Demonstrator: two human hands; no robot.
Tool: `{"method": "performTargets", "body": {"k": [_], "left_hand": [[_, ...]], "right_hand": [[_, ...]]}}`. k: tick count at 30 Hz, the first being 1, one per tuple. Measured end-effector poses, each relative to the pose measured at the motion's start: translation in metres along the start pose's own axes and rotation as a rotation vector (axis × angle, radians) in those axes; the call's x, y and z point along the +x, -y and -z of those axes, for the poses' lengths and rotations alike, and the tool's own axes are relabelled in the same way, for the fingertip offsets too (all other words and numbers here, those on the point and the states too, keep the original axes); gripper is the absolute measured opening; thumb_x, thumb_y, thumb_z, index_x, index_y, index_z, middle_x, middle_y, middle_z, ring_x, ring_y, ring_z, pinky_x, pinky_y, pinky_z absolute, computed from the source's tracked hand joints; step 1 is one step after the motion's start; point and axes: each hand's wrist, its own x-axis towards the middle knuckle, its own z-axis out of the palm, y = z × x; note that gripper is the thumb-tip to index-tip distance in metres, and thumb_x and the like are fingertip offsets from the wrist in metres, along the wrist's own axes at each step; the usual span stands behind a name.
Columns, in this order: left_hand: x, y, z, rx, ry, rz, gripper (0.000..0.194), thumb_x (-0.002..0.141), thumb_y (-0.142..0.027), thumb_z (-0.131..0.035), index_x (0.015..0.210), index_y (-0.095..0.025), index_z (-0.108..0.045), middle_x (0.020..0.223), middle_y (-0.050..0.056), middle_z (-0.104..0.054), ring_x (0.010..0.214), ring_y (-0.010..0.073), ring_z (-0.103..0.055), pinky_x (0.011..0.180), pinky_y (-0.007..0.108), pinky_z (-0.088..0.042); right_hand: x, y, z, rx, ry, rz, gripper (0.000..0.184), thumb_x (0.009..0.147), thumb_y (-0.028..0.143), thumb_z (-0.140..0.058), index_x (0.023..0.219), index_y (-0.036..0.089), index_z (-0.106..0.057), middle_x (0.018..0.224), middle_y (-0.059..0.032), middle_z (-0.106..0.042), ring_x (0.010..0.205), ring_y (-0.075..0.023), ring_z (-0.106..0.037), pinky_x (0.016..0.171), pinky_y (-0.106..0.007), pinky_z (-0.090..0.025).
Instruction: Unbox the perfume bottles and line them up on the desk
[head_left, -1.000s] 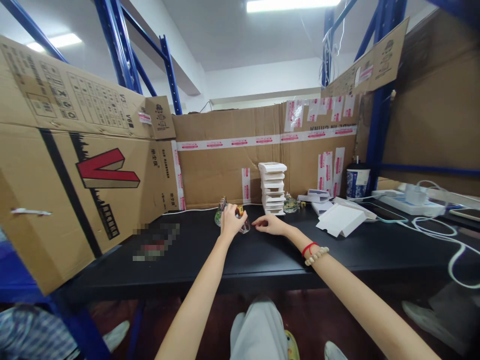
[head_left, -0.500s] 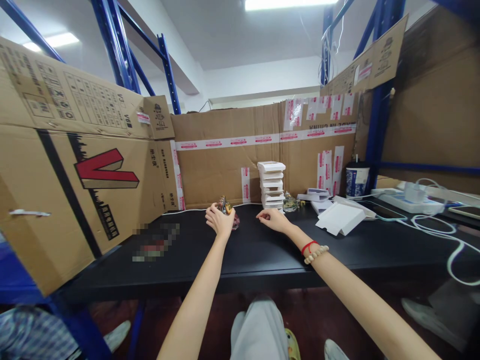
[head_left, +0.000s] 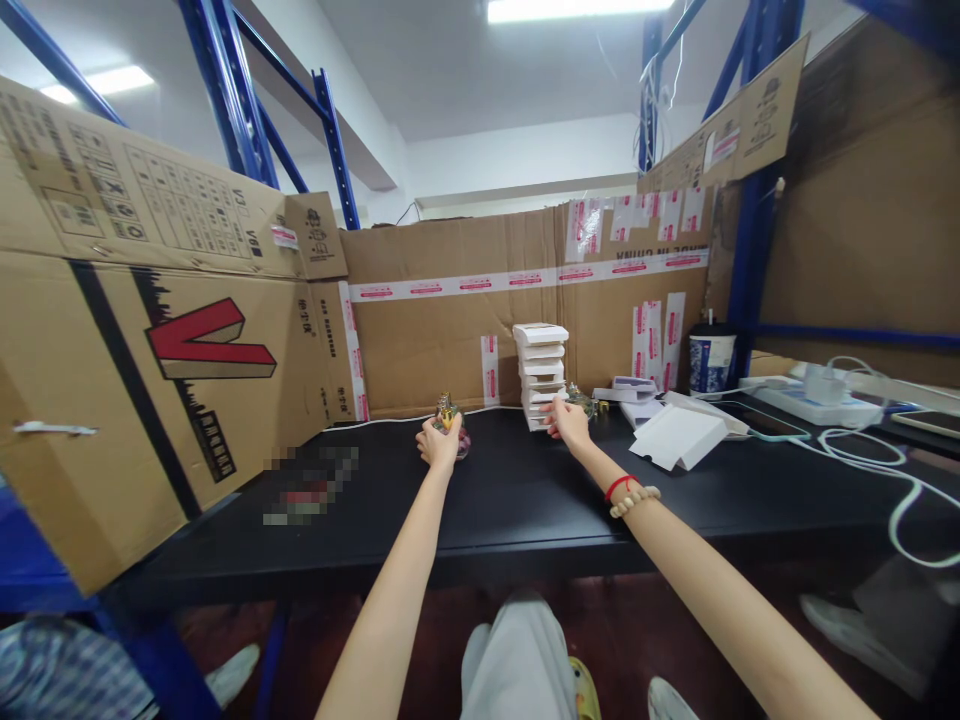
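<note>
My left hand [head_left: 437,443] is closed around a small glass bottle [head_left: 463,443] with a gold-coloured top and something dark pink inside. Several gold and silvery pieces [head_left: 445,403] show just above the fingers; what they belong to is hard to make out. My right hand [head_left: 568,424] is at the lower right side of a stack of white boxes [head_left: 541,365], fingers slightly apart and pointing left. I see nothing in it, and whether it touches the stack I cannot tell. Partly behind this hand is another clear glass bottle [head_left: 583,403].
Opened white cartons [head_left: 679,435] lie on the black table [head_left: 510,510] to the right. Beyond them are a patterned cup [head_left: 711,362], a power strip [head_left: 814,400] and white cables [head_left: 892,480]. Cardboard walls [head_left: 420,340] enclose the back and left side.
My right hand has moved right and forward to the stack of boxes, its fingers loosening. My left hand has shifted slightly, showing more of the bottle and its gold top.
</note>
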Motion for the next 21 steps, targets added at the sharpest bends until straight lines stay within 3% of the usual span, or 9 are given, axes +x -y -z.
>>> {"method": "performTargets", "body": {"k": [9, 12, 16, 21], "left_hand": [[-0.0026, -0.0025, 0.0082, 0.028, 0.036, -0.029, 0.045, 0.08, -0.057, -0.041, 0.108, -0.022, -0.047, 0.109, 0.016, -0.052, 0.109, 0.0323, -0.051, 0.086, 0.044, -0.04], [-0.0058, -0.003, 0.0069, 0.05, 0.036, -0.02, 0.063, 0.071, -0.055, -0.057, 0.117, -0.018, -0.037, 0.115, 0.021, -0.048, 0.112, 0.0351, -0.049, 0.086, 0.046, -0.039], [-0.0094, -0.0018, 0.0055, 0.095, 0.047, -0.017, 0.093, 0.051, -0.036, -0.079, 0.123, -0.02, -0.022, 0.12, 0.022, -0.042, 0.111, 0.0365, -0.049, 0.087, 0.049, -0.038], [-0.0092, -0.0003, 0.0091, 0.135, 0.086, -0.065, 0.078, 0.051, -0.033, -0.079, 0.113, -0.024, -0.032, 0.114, 0.015, -0.048, 0.104, 0.0325, -0.055, 0.084, 0.043, -0.042]], "right_hand": [[-0.0043, 0.0024, 0.0016, -0.047, -0.014, -0.032, 0.039, 0.085, 0.033, -0.034, 0.077, 0.015, -0.069, 0.067, -0.0061, -0.067, 0.041, -0.0086, -0.054, 0.04, -0.018, -0.041], [-0.0049, 0.0026, 0.002, -0.065, -0.01, -0.027, 0.039, 0.085, 0.032, -0.034, 0.078, 0.015, -0.069, 0.068, -0.0064, -0.068, 0.042, -0.0091, -0.055, 0.041, -0.018, -0.041], [-0.0057, 0.0029, 0.0019, -0.092, 0.003, -0.013, 0.037, 0.083, 0.03, -0.035, 0.079, 0.016, -0.069, 0.069, -0.0054, -0.068, 0.043, -0.0093, -0.056, 0.043, -0.019, -0.043], [-0.0062, 0.0028, 0.0021, -0.125, 0.008, 0.0, 0.036, 0.082, 0.03, -0.036, 0.079, 0.016, -0.069, 0.066, -0.0044, -0.068, 0.042, -0.0091, -0.056, 0.046, -0.019, -0.043]]}}
